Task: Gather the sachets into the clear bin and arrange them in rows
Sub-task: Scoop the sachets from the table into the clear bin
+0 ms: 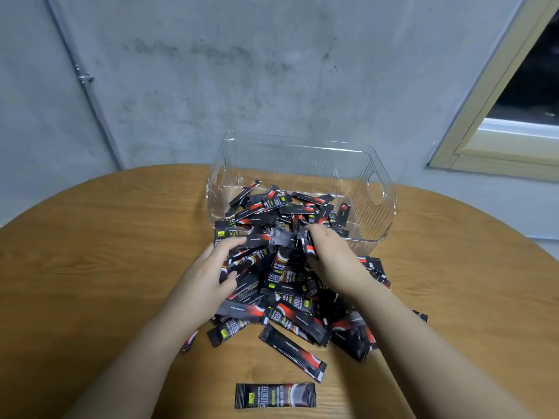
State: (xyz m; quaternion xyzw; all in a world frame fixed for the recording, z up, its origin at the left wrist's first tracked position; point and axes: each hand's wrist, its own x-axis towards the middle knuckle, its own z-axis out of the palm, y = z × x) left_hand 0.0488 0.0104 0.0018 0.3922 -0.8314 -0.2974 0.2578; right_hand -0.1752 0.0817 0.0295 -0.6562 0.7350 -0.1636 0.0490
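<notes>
Gathering step, by my reading.

Left hand [219, 261]: fingers curled round sachets at the left of the pile [290, 303] on the wooden table [90, 252].

Right hand [329, 252]: pinches a few sachets beside the clear bin [378, 189], which sits tipped toward the pile, already part filled in a jumble.

Next, likely: lift both handfuls over the rim; no rows yet.

One stray sachet [275, 395] lies nearest the camera.

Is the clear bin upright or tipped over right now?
Tipped: the clear bin lies with its opening toward the person, sachets spilling onto the table.
</notes>
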